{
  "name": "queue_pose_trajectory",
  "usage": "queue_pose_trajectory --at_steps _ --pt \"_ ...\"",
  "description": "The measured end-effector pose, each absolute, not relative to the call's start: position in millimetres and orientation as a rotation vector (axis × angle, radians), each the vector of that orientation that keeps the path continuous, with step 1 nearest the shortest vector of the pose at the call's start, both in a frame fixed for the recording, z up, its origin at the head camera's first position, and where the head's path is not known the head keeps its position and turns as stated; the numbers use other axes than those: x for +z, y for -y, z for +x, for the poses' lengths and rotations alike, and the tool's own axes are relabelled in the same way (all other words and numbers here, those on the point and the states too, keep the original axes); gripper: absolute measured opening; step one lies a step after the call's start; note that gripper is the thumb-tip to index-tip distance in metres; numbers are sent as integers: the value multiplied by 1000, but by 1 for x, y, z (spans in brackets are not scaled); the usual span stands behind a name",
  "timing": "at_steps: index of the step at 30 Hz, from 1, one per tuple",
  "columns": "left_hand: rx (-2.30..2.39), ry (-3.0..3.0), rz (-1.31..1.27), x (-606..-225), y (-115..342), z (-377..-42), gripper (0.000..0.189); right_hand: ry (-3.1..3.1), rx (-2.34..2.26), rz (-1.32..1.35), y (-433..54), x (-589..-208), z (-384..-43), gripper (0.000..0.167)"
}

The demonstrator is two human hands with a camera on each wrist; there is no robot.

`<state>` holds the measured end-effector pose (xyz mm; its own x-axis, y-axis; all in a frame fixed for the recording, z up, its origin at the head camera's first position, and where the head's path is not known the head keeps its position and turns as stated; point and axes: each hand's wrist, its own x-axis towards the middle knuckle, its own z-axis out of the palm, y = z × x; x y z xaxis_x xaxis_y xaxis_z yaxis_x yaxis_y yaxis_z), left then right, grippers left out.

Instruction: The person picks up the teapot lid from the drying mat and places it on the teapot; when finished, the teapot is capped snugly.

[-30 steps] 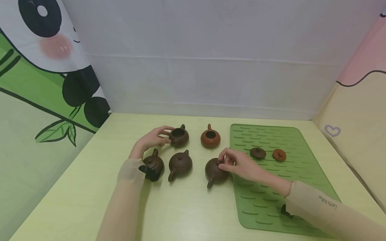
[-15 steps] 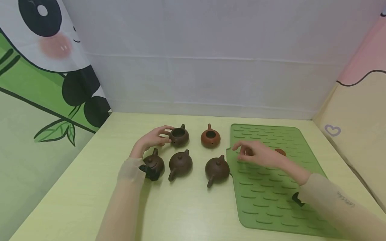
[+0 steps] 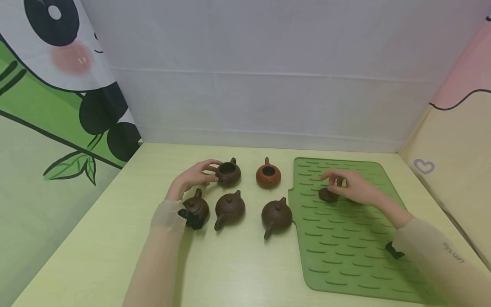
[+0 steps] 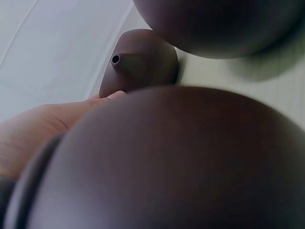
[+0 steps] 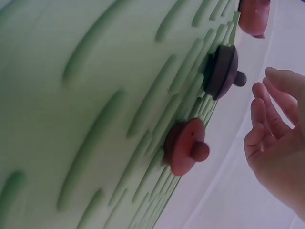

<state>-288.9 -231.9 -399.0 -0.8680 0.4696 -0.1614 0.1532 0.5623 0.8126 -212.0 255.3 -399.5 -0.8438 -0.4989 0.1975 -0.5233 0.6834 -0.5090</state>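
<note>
My left hand (image 3: 194,177) grips the left side of a dark brown teapot (image 3: 229,178) without a lid at the back left. In the left wrist view, that teapot (image 4: 143,64) points its spout towards the camera, with a fingertip at its lower edge. My right hand (image 3: 353,185) hovers over a dark brown lid (image 3: 327,195) on the green mat (image 3: 337,260). The right wrist view has this lid (image 5: 223,72) apart from the loosely bent fingers. A reddish lid (image 5: 186,147) lies beside it, hidden by my hand in the head view.
An orange-brown teapot (image 3: 268,176) without a lid stands at the back. Nearer are three dark lidded teapots: one by my left wrist (image 3: 199,204), one in the middle (image 3: 230,209), one at the mat's edge (image 3: 277,216). A pale cloth wall (image 3: 268,111) rises behind.
My right hand has let go of the knob of the teapot by the mat and moved right, over the dark lid. The left hand has stayed at its teapot.
</note>
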Motion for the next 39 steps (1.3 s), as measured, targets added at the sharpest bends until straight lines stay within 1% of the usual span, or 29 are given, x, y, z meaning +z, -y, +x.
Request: queue_pose_trajectory --at_steps 6,23,39 --pt "1222 -2424 497 -396 232 -287 58 2838 804 872 -264 -401 -214 30" --pt "1219 -2424 491 -393 233 -285 58 2960 804 849 -269 -401 -216 21" --pt "1241 -2404 461 -393 232 -286 58 2990 803 916 -271 -398 -223 15"
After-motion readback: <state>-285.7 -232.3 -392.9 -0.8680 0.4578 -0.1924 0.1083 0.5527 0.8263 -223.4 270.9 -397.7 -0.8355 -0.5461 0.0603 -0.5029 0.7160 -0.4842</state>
